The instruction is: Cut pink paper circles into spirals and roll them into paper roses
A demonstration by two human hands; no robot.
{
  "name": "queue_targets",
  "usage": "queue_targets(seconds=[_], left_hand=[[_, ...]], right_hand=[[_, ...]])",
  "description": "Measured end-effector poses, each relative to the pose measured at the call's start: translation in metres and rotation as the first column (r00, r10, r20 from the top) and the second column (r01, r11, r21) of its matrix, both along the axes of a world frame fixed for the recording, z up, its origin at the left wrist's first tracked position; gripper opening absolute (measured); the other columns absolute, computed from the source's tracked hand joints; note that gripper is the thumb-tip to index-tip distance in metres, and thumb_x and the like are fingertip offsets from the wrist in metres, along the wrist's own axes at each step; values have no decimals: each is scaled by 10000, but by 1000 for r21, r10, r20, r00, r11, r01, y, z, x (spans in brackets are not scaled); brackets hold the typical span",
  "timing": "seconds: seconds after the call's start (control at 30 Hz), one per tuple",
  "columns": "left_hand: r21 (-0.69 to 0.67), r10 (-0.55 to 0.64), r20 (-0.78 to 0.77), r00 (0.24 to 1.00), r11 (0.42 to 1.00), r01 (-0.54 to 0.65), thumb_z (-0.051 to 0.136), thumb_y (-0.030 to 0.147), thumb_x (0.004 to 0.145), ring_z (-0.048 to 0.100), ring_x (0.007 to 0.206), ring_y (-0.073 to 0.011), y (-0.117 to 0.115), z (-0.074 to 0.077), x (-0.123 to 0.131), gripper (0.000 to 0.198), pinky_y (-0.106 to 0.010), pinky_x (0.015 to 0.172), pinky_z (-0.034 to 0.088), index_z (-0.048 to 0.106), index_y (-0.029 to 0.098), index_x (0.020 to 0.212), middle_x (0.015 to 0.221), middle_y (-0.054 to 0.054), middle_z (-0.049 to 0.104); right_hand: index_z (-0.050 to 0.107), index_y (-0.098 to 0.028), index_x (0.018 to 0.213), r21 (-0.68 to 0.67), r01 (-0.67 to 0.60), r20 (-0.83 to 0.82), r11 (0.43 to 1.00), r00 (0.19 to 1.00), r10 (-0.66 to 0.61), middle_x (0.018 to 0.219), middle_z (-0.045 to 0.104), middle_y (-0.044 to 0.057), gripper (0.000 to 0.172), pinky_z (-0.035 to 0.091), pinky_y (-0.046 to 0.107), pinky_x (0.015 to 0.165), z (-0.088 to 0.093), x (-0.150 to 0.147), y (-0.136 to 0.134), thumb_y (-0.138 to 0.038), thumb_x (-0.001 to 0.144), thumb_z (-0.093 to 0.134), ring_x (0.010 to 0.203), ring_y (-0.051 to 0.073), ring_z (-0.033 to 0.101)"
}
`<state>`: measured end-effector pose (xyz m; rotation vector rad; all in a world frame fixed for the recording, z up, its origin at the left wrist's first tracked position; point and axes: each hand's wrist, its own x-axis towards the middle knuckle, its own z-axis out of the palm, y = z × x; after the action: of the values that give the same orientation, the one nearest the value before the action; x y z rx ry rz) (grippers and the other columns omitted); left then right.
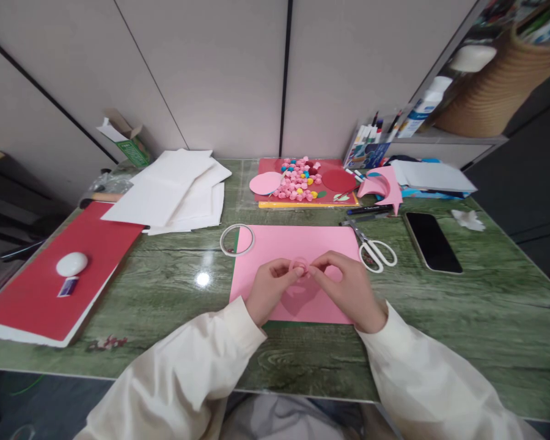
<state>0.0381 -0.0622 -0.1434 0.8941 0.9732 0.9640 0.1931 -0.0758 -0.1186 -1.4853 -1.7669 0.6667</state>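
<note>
Both hands meet above a pink sheet [256, 244] on the green table. Between their fingertips is a small curled pink strip [299, 264], loop-shaped. My left hand [271, 285] pinches its left side, and my right hand [346, 285] pinches its right side. A roll of white tape [237, 240] overlaps the sheet's upper left corner. White-handled scissors [376, 252] lie by the sheet's right edge. Behind the sheet, several small pink, blue and yellow paper balls [300, 180] sit on red paper, between a pink disc [266, 183] and a red disc [339, 181].
White papers [165, 189] and a red sheet [36, 305] bearing a white oval object [72, 264] lie left. A black phone [433, 242], pens [371, 210], pink scraps [382, 186] and a marker pack [367, 146] are right. A wall panel [211, 73] stands behind.
</note>
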Motion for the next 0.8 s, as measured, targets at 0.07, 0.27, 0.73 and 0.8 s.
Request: queue_targets(seconds=[0.07, 0.27, 0.73, 0.8], left_hand=[[22, 1, -41, 999, 1000, 0, 703, 331, 651, 571, 682, -131, 0, 1, 1, 220, -255, 660, 445, 659, 128, 724, 681, -18, 641], [117, -6, -156, 988, 993, 25, 692, 330, 655, 566, 675, -130, -3, 1, 1, 210, -251, 648, 442, 641, 133, 708, 711, -23, 648], [199, 6, -324, 946, 978, 63, 674, 339, 667, 529, 663, -126, -4, 4, 1, 207, -246, 633, 417, 651, 139, 713, 678, -10, 606], [162, -21, -301, 954, 984, 73, 676, 352, 659, 519, 617, -117, -4, 5, 1, 222, -244, 602, 410, 640, 135, 688, 627, 7, 576]], right_hand=[[608, -183, 716, 22, 5, 35, 1000, 999, -6, 699, 625, 7, 75, 428, 289, 678, -1, 0, -1, -210, 779, 577, 686, 158, 566], [600, -191, 702, 36, -15, 75, 999, 997, 12, 686, 622, 15, 83, 424, 297, 672, 1, 1, -1, -189, 775, 561, 675, 170, 561], [603, -197, 723, 195, -89, 187, 977, 981, 52, 660, 613, 17, 108, 398, 318, 702, -2, 2, -2, -225, 813, 551, 666, 166, 550], [604, -199, 751, 190, -133, 184, 973, 978, 98, 691, 625, 23, 101, 403, 318, 703, -3, 3, -1, -224, 826, 542, 687, 169, 555]])
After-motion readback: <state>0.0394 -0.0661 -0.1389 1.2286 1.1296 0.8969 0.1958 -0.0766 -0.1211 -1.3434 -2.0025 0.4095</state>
